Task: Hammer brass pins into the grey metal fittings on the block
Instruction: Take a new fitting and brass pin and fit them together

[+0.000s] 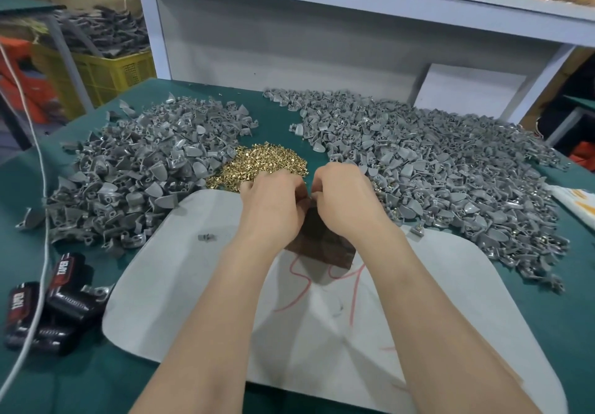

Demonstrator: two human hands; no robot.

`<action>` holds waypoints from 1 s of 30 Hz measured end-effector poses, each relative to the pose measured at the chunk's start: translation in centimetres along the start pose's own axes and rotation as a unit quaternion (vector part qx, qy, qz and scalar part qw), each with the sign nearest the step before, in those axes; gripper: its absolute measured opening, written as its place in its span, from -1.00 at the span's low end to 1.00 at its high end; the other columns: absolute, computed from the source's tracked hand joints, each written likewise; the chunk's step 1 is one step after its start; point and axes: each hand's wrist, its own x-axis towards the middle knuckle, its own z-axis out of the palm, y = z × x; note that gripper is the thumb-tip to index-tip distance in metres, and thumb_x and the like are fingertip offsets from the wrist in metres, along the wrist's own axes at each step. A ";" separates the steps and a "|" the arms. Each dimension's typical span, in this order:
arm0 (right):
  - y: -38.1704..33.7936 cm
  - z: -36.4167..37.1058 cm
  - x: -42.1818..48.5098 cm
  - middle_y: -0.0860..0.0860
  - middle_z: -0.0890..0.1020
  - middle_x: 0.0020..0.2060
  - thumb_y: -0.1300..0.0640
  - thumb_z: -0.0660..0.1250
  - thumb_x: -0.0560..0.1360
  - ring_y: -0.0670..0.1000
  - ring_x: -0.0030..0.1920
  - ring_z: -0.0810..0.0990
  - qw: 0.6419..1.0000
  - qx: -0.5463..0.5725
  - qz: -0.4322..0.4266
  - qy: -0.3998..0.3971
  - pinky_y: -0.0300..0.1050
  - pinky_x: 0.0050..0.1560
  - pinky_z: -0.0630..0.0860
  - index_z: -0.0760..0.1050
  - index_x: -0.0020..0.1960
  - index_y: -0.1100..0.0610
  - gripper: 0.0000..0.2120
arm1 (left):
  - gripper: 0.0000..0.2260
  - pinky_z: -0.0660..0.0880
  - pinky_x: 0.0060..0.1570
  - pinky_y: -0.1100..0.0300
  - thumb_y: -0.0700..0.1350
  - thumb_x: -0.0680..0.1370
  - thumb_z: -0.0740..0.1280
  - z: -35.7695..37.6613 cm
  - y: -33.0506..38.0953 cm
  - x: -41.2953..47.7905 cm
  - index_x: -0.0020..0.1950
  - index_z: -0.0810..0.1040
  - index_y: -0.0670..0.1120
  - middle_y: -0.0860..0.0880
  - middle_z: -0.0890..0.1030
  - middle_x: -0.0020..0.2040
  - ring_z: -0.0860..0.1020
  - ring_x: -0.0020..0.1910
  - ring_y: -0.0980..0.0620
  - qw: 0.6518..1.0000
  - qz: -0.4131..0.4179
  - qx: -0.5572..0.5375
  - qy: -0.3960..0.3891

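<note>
Two-handed, bent over the far end of the dark brown block point(322, 247), with left hand point(273, 202) and right hand point(349, 202) curled, contents indiscernible; had brass pins point(257, 164) heaped just beyond the left.

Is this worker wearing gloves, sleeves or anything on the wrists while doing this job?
No gloves: the left hand and right hand are both bare. The left forearm and right forearm are uncovered right to the picture's edge, so no sleeve shows. No watch, band or bracelet sits on either wrist. The fingers are mostly hidden, so rings cannot be ruled out.
</note>
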 end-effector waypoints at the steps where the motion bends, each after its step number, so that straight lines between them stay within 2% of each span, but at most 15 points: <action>1: 0.0 0.0 0.1 0.12 0.56 0.01 0.23 0.26 0.52 0.15 0.03 0.54 1.000 0.004 0.002 -0.003 -0.13 -0.12 0.40 0.53 0.08 0.18 -0.83 | -0.90 0.16 -0.06 0.10 -0.07 0.55 0.29 0.0 0.0 0.0 -0.06 0.60 0.02 0.07 0.45 -0.13 0.43 0.07 -0.10 1.000 0.000 0.001 -0.001; 4: 0.3 0.1 0.3 0.12 0.59 0.00 0.23 0.26 0.51 0.14 0.05 0.54 0.999 0.035 -0.009 -0.018 -0.10 -0.02 0.46 0.57 0.04 0.18 -0.84 | -0.91 0.20 -0.01 0.08 -0.04 0.55 0.30 0.1 -0.1 0.0 -0.08 0.59 0.02 0.08 0.46 -0.12 0.45 0.07 -0.10 1.000 -0.007 -0.011 -0.006; 6: 1.1 -0.1 -0.2 0.08 0.61 0.03 0.20 0.28 0.52 0.10 0.08 0.54 0.994 0.104 0.001 -0.016 -0.13 0.07 0.43 0.60 0.06 0.13 -0.83 | -0.94 0.25 0.06 0.06 -0.01 0.54 0.32 0.1 -0.2 -0.1 -0.12 0.56 0.05 0.09 0.51 -0.11 0.47 0.07 -0.08 0.999 -0.022 -0.036 -0.005; 8: 2.9 -0.6 -1.0 0.05 0.58 0.12 0.14 0.30 0.53 0.07 0.13 0.53 0.981 0.182 0.065 0.032 -0.14 0.17 0.39 0.57 0.19 0.09 -0.75 | -0.93 0.26 0.09 0.04 -0.01 0.53 0.34 0.2 -0.2 -0.2 -0.16 0.53 0.07 0.11 0.52 -0.12 0.48 0.05 -0.05 0.998 -0.025 -0.052 0.003; 9: 4.2 -0.6 -1.5 0.07 0.58 0.12 0.10 0.31 0.52 0.08 0.13 0.53 0.976 0.186 0.106 0.050 -0.10 0.18 0.42 0.54 0.21 0.10 -0.73 | -0.92 0.26 0.09 0.03 -0.02 0.53 0.34 0.2 -0.3 -0.2 -0.16 0.52 0.06 0.12 0.52 -0.13 0.48 0.04 -0.04 0.998 -0.024 -0.053 0.004; 10: 5.3 -0.6 -2.0 0.09 0.60 0.08 0.05 0.32 0.52 0.10 0.09 0.55 0.978 0.149 0.144 0.039 -0.05 0.12 0.46 0.53 0.17 0.12 -0.73 | -0.92 0.26 0.10 0.03 -0.02 0.53 0.34 0.3 -0.3 -0.2 -0.16 0.53 0.06 0.12 0.52 -0.13 0.48 0.03 -0.03 0.998 -0.025 -0.055 0.002; 12: 6.6 -0.1 -3.0 0.10 0.60 -0.11 -0.03 0.32 0.50 0.13 -0.06 0.58 0.978 0.053 0.196 -0.052 -0.05 -0.08 0.50 0.52 0.01 0.17 -0.74 | -0.93 0.27 0.12 0.02 -0.02 0.53 0.34 0.3 -0.4 -0.2 -0.14 0.56 0.05 0.12 0.54 -0.11 0.48 0.03 -0.02 0.998 -0.025 -0.061 0.000; 13: 6.7 0.2 -3.4 0.10 0.58 -0.17 -0.02 0.31 0.50 0.14 -0.08 0.58 0.975 0.038 0.204 -0.086 -0.06 -0.11 0.50 0.50 -0.01 0.18 -0.75 | -0.94 0.27 0.11 0.02 -0.02 0.53 0.34 0.4 -0.5 -0.1 -0.13 0.56 0.05 0.12 0.55 -0.11 0.48 0.03 -0.01 0.998 -0.026 -0.063 -0.002; 17: 6.7 0.8 -2.6 0.17 0.60 -0.02 0.04 0.24 0.53 0.19 0.00 0.56 0.976 0.042 0.187 -0.101 -0.07 -0.06 0.48 0.53 0.07 0.20 -0.74 | -0.95 0.28 0.10 0.04 -0.01 0.53 0.35 0.4 -0.5 -0.1 -0.13 0.55 0.06 0.11 0.57 -0.09 0.49 0.03 0.00 0.997 -0.035 -0.072 -0.009; 20: 6.7 1.3 -2.2 0.16 0.59 0.04 0.13 0.28 0.48 0.18 0.04 0.56 0.974 0.022 0.182 -0.134 -0.04 0.03 0.51 0.52 0.11 0.18 -0.76 | -0.95 0.31 0.14 0.02 -0.01 0.52 0.35 0.2 -0.5 -0.2 -0.11 0.56 0.05 0.10 0.59 -0.09 0.50 0.03 0.00 0.996 -0.042 -0.079 -0.017; 23: 6.9 1.7 -2.4 0.19 0.60 -0.04 0.12 0.25 0.51 0.19 -0.01 0.57 0.974 0.050 0.193 -0.104 -0.07 -0.09 0.46 0.51 0.07 0.23 -0.78 | -0.95 0.33 0.15 0.01 0.00 0.52 0.36 0.1 -0.5 -0.2 -0.11 0.56 0.06 0.10 0.59 -0.09 0.51 0.03 -0.01 0.996 -0.046 -0.080 -0.022; 25: 7.4 1.2 -2.4 0.21 0.61 -0.11 0.06 0.21 0.56 0.17 -0.12 0.57 0.968 0.107 0.212 -0.075 -0.07 -0.19 0.43 0.53 0.02 0.25 -0.74 | -0.95 0.33 0.14 0.01 0.00 0.53 0.36 0.0 -0.4 -0.2 -0.11 0.56 0.06 0.10 0.59 -0.09 0.51 0.04 -0.01 0.996 -0.046 -0.075 -0.025; 27: 7.8 0.0 -2.6 0.19 0.62 -0.16 0.10 0.23 0.56 0.14 -0.22 0.56 0.962 0.142 0.227 -0.044 -0.09 -0.29 0.43 0.55 0.00 0.24 -0.78 | -0.95 0.33 0.13 0.02 0.00 0.53 0.36 0.0 -0.4 -0.3 -0.11 0.56 0.06 0.10 0.59 -0.09 0.51 0.04 -0.01 0.996 -0.047 -0.076 -0.028; 30: 7.7 -1.6 -3.3 0.12 0.62 -0.09 0.15 0.28 0.52 0.13 -0.27 0.55 0.962 0.166 0.199 0.086 -0.09 -0.33 0.46 0.56 0.03 0.18 -0.85 | -0.95 0.37 0.14 0.02 0.00 0.53 0.36 -0.1 -0.3 -0.4 -0.12 0.55 0.06 0.09 0.60 -0.09 0.52 0.03 -0.01 0.996 -0.043 -0.075 -0.027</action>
